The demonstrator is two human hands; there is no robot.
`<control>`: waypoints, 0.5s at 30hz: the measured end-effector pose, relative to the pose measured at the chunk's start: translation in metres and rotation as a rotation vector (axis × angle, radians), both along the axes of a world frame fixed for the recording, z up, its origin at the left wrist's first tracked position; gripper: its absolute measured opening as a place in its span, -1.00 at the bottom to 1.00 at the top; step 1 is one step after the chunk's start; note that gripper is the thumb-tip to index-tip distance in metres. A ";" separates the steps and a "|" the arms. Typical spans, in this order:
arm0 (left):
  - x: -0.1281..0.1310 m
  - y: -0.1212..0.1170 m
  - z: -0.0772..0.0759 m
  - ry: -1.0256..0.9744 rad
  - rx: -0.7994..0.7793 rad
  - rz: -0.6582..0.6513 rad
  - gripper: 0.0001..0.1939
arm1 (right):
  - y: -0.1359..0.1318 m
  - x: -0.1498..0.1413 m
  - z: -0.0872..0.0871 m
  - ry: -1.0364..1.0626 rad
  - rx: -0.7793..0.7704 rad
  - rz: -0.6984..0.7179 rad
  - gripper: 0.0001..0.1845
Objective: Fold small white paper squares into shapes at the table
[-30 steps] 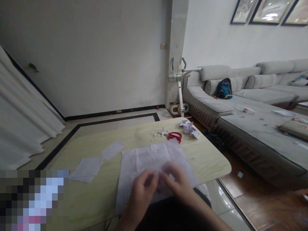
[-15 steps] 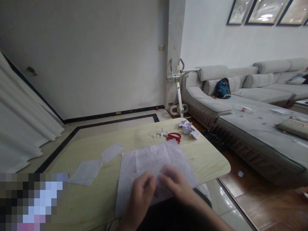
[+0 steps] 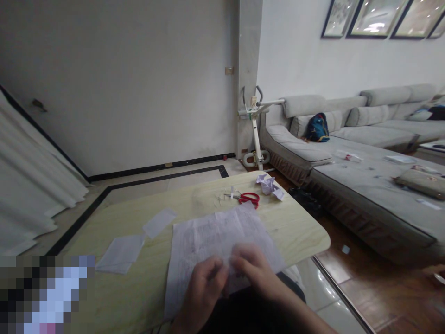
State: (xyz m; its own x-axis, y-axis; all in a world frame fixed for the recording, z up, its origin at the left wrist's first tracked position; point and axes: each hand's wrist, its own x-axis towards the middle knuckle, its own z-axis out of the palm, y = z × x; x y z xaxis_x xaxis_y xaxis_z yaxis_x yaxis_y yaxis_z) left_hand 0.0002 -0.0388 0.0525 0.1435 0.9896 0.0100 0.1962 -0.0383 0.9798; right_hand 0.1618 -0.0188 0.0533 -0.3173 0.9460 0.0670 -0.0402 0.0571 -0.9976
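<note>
Over the near part of a large printed paper sheet [image 3: 205, 236], my left hand [image 3: 207, 280] and my right hand [image 3: 251, 264] come together at the fingertips. The fingers of both hands are curled and pinched. Between them shows a small pale bit, too blurred to name. Beyond the sheet's far edge lie red-handled scissors [image 3: 248, 199], with thin scraps beside the blades. To their right sit folded paper pieces [image 3: 268, 185]. On the left, blank paper pieces [image 3: 121, 253] and another paper piece [image 3: 160, 222] lie flat.
The light wooden table [image 3: 299, 236] has a rounded right corner. A grey sofa [image 3: 368, 185] with a blue backpack [image 3: 318, 127] stands to the right. Exercise equipment [image 3: 256, 134] stands behind the table. A white curtain [image 3: 34, 195] hangs at left. Part of a person's hand [image 3: 434, 271] shows at the right edge.
The whole view has shifted slightly, so the table and sofa sit a little further left. Both hands stay together over the sheet, with small blurred finger movements. The table items have not moved.
</note>
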 end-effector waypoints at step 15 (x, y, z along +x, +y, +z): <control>0.005 0.000 -0.001 -0.155 -0.140 -0.025 -0.65 | -0.002 -0.003 -0.001 0.035 0.022 -0.126 -0.58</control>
State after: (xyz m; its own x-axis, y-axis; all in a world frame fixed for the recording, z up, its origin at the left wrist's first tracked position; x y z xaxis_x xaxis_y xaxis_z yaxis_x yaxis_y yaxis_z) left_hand 0.0053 -0.0386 0.0519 0.1752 0.9791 -0.1033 0.0430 0.0972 0.9943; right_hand 0.1587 -0.0207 0.0519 -0.1930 0.9764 0.0974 -0.0657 0.0862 -0.9941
